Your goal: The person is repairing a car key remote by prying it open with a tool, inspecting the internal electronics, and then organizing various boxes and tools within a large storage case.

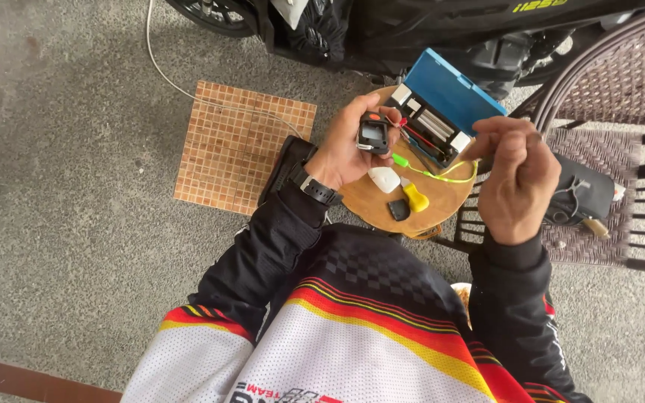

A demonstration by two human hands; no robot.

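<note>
My left hand (349, 145) holds a small black device (373, 135) with a grey screen and orange buttons, raised over a round wooden stool (442, 200). My right hand (515, 179) is raised to the right with its fingers pinched together; whether it grips the green-yellow wire (442, 176) that runs toward it, I cannot tell. On the stool lie an open blue tool case (449, 97) with slim tools in it, a white piece (384, 179), a yellow piece (415, 198) and a small black piece (399, 210). A black watch sits on my left wrist.
A wicker chair (621, 134) stands to the right with a black pouch (584, 192) on its seat. A parked motorcycle (382, 26) fills the top. A brown mosaic tile square (240, 145) lies on the concrete floor at the left, with a white cable (166, 71) beside it.
</note>
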